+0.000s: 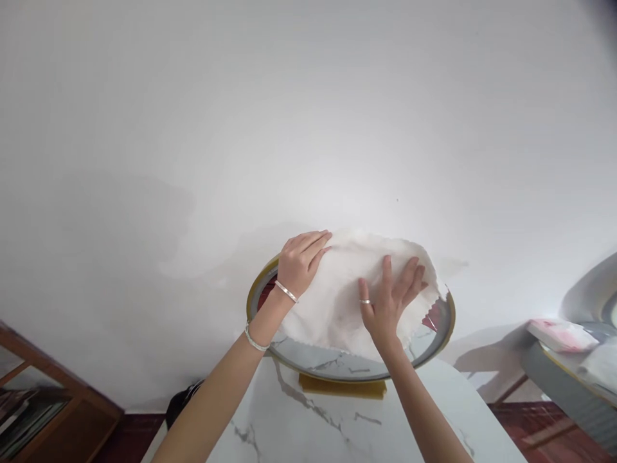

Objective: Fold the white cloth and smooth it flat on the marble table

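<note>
A white cloth (332,302) with a scalloped edge is spread across an oval mirror (332,366), hiding most of its glass. The mirror has a gold rim and a gold base, and stands tilted on a marble-patterned table. At the cloth's upper left, my left hand (301,260) has its fingers close together over the fabric edge, gripping it. My right hand (393,302) lies on the right half of the cloth with fingers spread, pressing it to the glass. The lower and right parts of the mirror show uncovered.
Behind the mirror rises a plain white wall (308,116). The white marble-patterned table (313,431) carries the mirror. At right, a pink and white packet (562,334) sits on a grey ribbed cabinet (563,379). A wooden cabinet (91,411) stands at lower left, near a black object (180,402).
</note>
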A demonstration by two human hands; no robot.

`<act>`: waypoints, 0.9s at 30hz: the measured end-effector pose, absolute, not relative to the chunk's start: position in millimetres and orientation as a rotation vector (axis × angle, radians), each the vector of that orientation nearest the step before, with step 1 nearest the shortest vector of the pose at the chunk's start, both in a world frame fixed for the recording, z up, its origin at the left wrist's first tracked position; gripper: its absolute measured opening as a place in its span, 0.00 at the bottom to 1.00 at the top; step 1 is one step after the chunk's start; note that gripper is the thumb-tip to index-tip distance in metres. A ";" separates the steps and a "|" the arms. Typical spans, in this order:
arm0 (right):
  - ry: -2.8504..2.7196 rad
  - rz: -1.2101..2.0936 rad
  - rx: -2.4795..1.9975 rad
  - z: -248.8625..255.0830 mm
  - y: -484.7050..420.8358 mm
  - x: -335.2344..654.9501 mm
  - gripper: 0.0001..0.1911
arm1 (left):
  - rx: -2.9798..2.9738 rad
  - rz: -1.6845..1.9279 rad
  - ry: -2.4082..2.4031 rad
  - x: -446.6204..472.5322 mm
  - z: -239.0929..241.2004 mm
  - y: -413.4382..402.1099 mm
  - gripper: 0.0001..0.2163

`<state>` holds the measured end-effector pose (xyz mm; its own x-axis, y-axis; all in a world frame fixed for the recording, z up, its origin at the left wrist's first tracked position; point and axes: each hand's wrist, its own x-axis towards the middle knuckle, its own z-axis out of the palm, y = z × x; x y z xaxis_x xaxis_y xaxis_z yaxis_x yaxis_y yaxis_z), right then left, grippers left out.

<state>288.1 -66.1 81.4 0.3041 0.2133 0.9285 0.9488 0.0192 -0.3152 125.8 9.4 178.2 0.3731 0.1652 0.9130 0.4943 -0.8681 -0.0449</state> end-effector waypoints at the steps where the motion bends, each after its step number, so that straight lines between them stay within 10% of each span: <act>1: -1.175 -0.846 -1.450 83.0 -63.0 282.4 0.34 | -2.322 -1.545 -0.603 115.5 172.0 12.0 0.12; 11: -1.601 -0.955 -1.440 70.2 -33.4 229.0 0.31 | -2.303 -1.742 -1.212 24.7 88.5 17.9 0.21; 27: -1.095 -1.005 -1.346 127.3 -40.9 271.6 0.24 | -2.422 -1.421 -0.792 119.4 181.2 9.8 0.16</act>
